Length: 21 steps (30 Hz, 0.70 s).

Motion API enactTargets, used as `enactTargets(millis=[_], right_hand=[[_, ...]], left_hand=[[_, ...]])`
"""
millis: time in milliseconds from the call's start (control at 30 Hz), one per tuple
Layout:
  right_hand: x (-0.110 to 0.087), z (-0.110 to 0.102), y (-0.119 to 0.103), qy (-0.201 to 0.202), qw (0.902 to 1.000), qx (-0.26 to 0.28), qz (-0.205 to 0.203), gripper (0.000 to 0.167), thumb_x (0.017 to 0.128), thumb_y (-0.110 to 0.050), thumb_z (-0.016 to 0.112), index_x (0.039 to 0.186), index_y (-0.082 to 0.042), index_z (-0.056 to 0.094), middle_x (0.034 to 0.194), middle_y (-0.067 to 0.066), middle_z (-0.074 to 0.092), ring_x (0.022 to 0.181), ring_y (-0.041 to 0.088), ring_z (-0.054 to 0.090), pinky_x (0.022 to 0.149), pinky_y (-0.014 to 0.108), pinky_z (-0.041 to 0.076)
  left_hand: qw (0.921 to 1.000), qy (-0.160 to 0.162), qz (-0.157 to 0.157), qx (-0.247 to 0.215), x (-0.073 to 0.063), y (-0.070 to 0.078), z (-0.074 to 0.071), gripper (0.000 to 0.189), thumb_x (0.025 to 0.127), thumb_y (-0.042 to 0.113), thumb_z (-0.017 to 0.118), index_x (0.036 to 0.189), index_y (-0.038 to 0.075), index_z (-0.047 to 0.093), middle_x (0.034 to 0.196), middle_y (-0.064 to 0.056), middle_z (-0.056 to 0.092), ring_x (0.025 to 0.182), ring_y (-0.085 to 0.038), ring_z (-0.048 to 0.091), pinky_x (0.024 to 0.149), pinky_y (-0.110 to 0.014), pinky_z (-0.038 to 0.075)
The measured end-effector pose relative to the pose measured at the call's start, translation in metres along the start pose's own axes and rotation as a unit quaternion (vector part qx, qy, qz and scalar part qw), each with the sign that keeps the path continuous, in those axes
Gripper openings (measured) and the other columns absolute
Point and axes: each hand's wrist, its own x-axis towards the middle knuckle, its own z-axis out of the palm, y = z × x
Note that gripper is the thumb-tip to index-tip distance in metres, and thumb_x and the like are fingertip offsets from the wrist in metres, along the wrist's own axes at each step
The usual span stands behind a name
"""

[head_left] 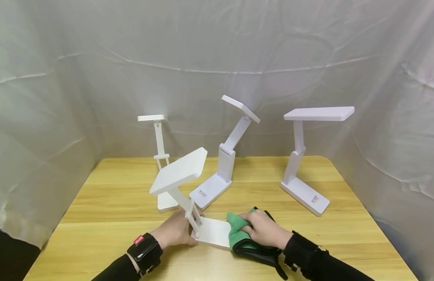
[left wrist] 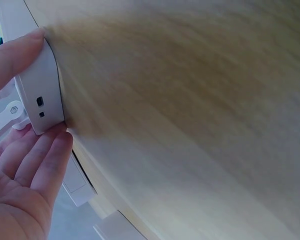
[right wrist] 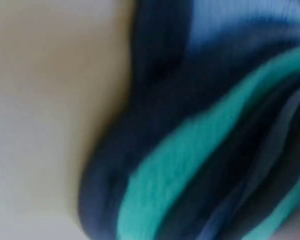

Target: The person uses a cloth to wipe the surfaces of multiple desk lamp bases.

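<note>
A white folding desk lamp [head_left: 213, 233] stands nearest to me, its flat head tilted up on a jointed arm. My left hand [head_left: 176, 229] grips the end of its base. In the left wrist view the thumb [left wrist: 17, 55] lies along one side and the fingers [left wrist: 42, 160] on the other, with two small ports in the white end face [left wrist: 39, 92] between them. At the base's right end, my right hand [head_left: 265, 230] holds a bunched green cloth [head_left: 237, 224] with black edging against the lamp. The right wrist view shows only blurred cloth folds [right wrist: 175, 165].
Behind the near lamp stand three more white folding lamps: one at left [head_left: 160, 140], partly hidden, one in the middle [head_left: 225, 162] and one at right [head_left: 305, 195]. All are on a wooden table [head_left: 111, 199]. Pale sheeting [head_left: 203, 47] hangs behind and at both sides.
</note>
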Motion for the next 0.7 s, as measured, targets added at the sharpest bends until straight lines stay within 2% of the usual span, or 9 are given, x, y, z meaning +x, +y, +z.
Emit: enactTargets(millis=[67,100,167,233,300,333,433,600,700], right_hand=[[-0.002,0.005,-0.009,0.017,0.9995,-0.026,0.010,0.006,0.097,-0.017,0.064,0.096,-0.022,0.068,0.093,-0.007,0.073,0.086,0.006,0.068,0.079,0.029,0.058],[-0.002,0.009,-0.016,0.018,0.9988,-0.043,0.015,0.006,0.098,-0.019,0.063,0.101,-0.018,0.068,0.101,-0.003,0.074,0.096,0.012,0.070,0.086,0.034,0.059],[0.001,0.016,-0.031,-0.002,0.9963,-0.081,0.031,0.029,0.102,-0.031,0.057,0.119,-0.009,0.064,0.119,0.007,0.070,0.117,0.023,0.065,0.101,0.044,0.054],[0.006,0.023,-0.044,-0.035,0.9933,-0.096,0.053,0.058,0.104,-0.046,0.048,0.138,0.002,0.051,0.135,0.016,0.059,0.130,0.031,0.054,0.111,0.050,0.045],[0.012,0.030,-0.053,-0.063,0.9893,-0.106,0.079,0.080,0.103,-0.059,0.040,0.149,0.006,0.035,0.143,0.020,0.047,0.135,0.035,0.044,0.113,0.053,0.039],[0.015,0.032,-0.056,-0.073,0.9877,-0.106,0.088,0.084,0.102,-0.063,0.037,0.151,0.005,0.032,0.143,0.020,0.043,0.135,0.035,0.041,0.111,0.053,0.038],[0.021,0.034,-0.052,-0.065,0.9901,-0.090,0.086,0.079,0.102,-0.062,0.035,0.149,0.002,0.035,0.139,0.017,0.041,0.130,0.032,0.038,0.106,0.050,0.039],[0.019,0.025,-0.026,-0.022,0.9970,-0.069,0.030,0.045,0.108,-0.043,0.040,0.129,-0.006,0.055,0.114,0.003,0.049,0.106,0.016,0.045,0.089,0.034,0.046],[0.013,0.021,-0.014,0.015,0.9972,-0.073,0.001,0.031,0.106,-0.035,0.048,0.121,-0.011,0.059,0.106,-0.004,0.052,0.098,0.009,0.050,0.082,0.027,0.050]], left_hand=[[1.0000,0.002,0.003,0.006,0.000,0.000,0.000,0.072,0.054,0.009,0.094,0.117,0.004,0.060,0.114,-0.006,0.064,0.107,-0.023,0.062,0.099,-0.044,0.054],[0.9999,0.004,0.005,0.011,0.000,0.001,0.000,0.071,0.054,0.009,0.094,0.116,0.004,0.061,0.114,-0.006,0.064,0.107,-0.023,0.062,0.098,-0.043,0.055],[0.9997,0.008,0.008,0.020,0.000,0.002,0.001,0.070,0.054,0.009,0.094,0.115,0.005,0.061,0.114,-0.005,0.065,0.106,-0.023,0.063,0.098,-0.042,0.055],[0.9995,0.012,0.012,0.028,0.000,0.003,0.001,0.070,0.053,0.009,0.094,0.115,0.004,0.061,0.114,-0.005,0.065,0.106,-0.024,0.063,0.099,-0.043,0.054],[0.9991,0.014,0.014,0.038,-0.001,0.003,0.000,0.072,0.053,0.010,0.095,0.116,0.004,0.060,0.114,-0.004,0.066,0.106,-0.024,0.064,0.100,-0.043,0.054],[0.9990,0.016,0.015,0.040,-0.001,0.003,0.000,0.073,0.053,0.011,0.095,0.116,0.004,0.060,0.114,-0.004,0.066,0.106,-0.024,0.064,0.100,-0.044,0.054],[0.9986,0.023,0.015,0.045,0.000,0.002,0.002,0.074,0.052,0.011,0.096,0.117,0.004,0.059,0.114,-0.003,0.066,0.106,-0.023,0.065,0.101,-0.044,0.054],[0.9987,0.025,0.017,0.040,0.000,0.001,0.003,0.074,0.053,0.012,0.096,0.116,0.004,0.059,0.114,-0.004,0.066,0.106,-0.023,0.064,0.100,-0.043,0.054],[0.9990,0.025,0.013,0.035,0.000,0.001,0.003,0.074,0.053,0.012,0.097,0.116,0.003,0.059,0.114,-0.005,0.066,0.105,-0.023,0.064,0.099,-0.042,0.055]])
